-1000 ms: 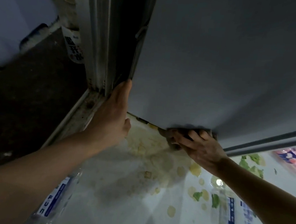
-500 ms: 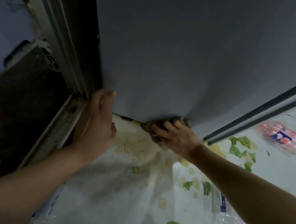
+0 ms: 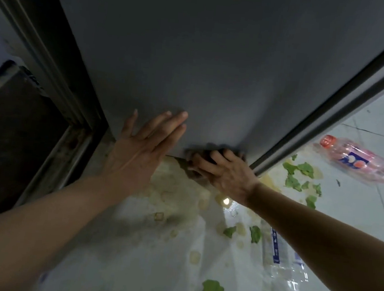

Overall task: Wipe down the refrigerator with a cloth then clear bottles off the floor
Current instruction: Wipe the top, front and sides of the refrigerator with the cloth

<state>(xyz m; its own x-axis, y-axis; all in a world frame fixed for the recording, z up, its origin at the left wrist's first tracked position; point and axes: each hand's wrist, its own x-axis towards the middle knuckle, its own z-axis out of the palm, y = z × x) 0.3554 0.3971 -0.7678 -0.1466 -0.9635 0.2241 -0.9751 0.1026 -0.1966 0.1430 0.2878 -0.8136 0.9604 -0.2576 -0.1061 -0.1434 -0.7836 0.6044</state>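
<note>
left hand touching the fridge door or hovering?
Touching. The head view shows the left hand laid flat, fingers spread, against the lower part of the fridge door, with no gap visible under the fingertips.

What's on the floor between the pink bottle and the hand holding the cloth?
In the head view, torn green leaf pieces and yellowish spill lie on the floor between the pink bottle and the right hand pressing the cloth.

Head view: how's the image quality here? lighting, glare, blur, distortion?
Head view: dim overall, the refrigerator panel dull grey; one small glare spot on the wet floor; left hand slightly motion-soft, right hand pressing the cloth in shadow; wide-angle bending the fridge edges; pink bottle reads clearly.
</note>
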